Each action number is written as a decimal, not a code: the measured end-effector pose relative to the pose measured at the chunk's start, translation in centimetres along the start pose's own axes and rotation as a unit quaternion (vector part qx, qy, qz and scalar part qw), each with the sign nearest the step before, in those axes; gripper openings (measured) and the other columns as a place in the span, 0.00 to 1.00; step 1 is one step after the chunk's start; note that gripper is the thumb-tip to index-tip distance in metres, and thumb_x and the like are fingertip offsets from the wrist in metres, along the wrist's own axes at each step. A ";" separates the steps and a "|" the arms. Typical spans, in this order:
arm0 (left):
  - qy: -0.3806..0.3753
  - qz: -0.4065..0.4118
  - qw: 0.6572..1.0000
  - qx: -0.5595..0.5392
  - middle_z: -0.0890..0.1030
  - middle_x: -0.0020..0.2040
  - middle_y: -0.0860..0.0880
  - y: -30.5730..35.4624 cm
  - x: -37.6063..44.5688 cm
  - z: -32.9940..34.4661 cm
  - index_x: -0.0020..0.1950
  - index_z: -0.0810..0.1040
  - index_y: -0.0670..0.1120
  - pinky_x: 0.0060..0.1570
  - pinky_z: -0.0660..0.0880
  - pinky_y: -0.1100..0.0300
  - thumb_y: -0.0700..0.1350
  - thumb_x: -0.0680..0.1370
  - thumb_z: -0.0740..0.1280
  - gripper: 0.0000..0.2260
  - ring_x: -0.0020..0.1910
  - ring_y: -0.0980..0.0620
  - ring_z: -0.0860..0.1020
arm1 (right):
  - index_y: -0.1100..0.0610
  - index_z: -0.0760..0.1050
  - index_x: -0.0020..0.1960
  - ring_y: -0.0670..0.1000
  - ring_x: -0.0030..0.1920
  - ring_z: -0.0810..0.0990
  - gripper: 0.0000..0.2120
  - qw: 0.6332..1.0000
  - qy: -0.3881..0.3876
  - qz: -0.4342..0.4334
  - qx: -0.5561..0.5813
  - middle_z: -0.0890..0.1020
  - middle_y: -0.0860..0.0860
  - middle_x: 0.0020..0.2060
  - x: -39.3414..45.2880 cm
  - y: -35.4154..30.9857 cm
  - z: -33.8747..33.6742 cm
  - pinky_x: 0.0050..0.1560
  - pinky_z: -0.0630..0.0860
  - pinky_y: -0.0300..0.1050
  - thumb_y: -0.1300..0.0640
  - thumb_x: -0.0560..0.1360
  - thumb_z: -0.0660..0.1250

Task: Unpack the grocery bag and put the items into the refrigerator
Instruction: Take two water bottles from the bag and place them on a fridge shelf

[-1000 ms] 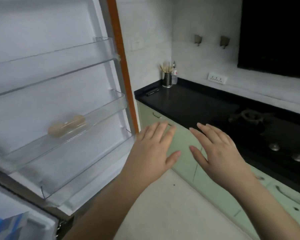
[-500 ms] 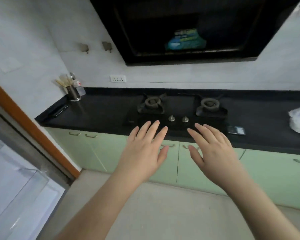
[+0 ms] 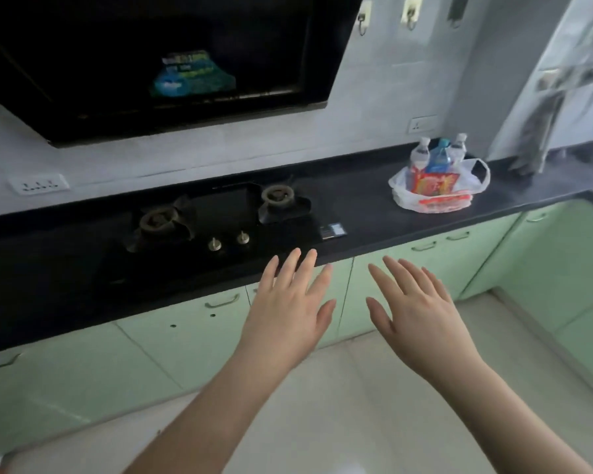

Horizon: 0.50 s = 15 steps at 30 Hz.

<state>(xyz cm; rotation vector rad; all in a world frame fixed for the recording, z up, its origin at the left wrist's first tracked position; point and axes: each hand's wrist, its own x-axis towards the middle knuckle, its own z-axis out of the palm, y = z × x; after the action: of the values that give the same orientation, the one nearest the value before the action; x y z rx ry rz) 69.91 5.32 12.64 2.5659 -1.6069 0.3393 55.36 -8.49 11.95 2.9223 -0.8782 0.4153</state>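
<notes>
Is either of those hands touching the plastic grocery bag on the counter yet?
Apart. The head view shows the left hand and right hand open in mid-air, with bare counter between them and the grocery bag.

1. Countertop (image 3: 367, 203): black.
2. Cabinet doors (image 3: 418, 268): pale green.
3. Grocery bag (image 3: 403, 189): white with red print.
4. Packet (image 3: 433, 183) inside: red and yellow.
5. Middle bottle (image 3: 440, 159): blue; the bottles beside it clear.
6. Wall (image 3: 374, 107): light grey.

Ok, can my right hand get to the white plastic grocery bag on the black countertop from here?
Probably not without stepping closer. The right hand is open, holding nothing, and hovers off the counter's front edge, while the white plastic grocery bag sits further right and back. Nothing stands between them on the black countertop.
</notes>
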 end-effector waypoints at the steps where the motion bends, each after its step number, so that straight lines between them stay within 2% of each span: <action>1: -0.002 0.016 1.000 -0.004 0.71 0.73 0.44 0.6 0.6 0.4 0.72 0.71 0.48 0.71 0.62 0.43 0.57 0.80 0.51 0.25 0.73 0.43 0.67 | 0.53 0.70 0.71 0.57 0.70 0.70 0.26 1.000 -0.007 0.017 -0.005 0.73 0.54 0.70 -0.5 0.5 0.1 0.71 0.63 0.55 0.43 0.78 0.52; 8: -0.024 0.112 0.993 -0.039 0.70 0.73 0.44 6.2 4.8 2.4 0.73 0.69 0.49 0.71 0.62 0.44 0.56 0.79 0.51 0.25 0.73 0.42 0.66 | 0.55 0.73 0.68 0.58 0.66 0.74 0.26 0.990 -0.008 0.134 -0.037 0.76 0.57 0.66 -4.0 5.8 0.3 0.68 0.68 0.57 0.43 0.77 0.52; 13: -0.039 0.180 0.982 -0.043 0.70 0.73 0.43 11.7 9.3 3.3 0.74 0.68 0.49 0.70 0.62 0.44 0.57 0.79 0.48 0.27 0.73 0.42 0.67 | 0.55 0.72 0.68 0.58 0.67 0.72 0.26 0.974 -0.001 0.220 -0.046 0.76 0.57 0.66 -5.5 12.0 0.5 0.69 0.59 0.52 0.43 0.77 0.52; 15: -0.032 0.193 0.980 -0.043 0.72 0.71 0.43 14.2 11.6 3.4 0.73 0.69 0.49 0.69 0.64 0.44 0.57 0.79 0.48 0.26 0.72 0.43 0.68 | 0.56 0.73 0.67 0.58 0.66 0.73 0.26 0.970 0.009 0.240 -0.044 0.77 0.57 0.65 -5.8 14.8 0.7 0.68 0.62 0.53 0.43 0.77 0.52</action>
<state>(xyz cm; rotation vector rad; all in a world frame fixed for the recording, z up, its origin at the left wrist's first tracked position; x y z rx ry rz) 62.49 -11.73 11.58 2.2121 -2.0932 0.2087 42.75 -17.90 9.45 2.5983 -1.5592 0.4119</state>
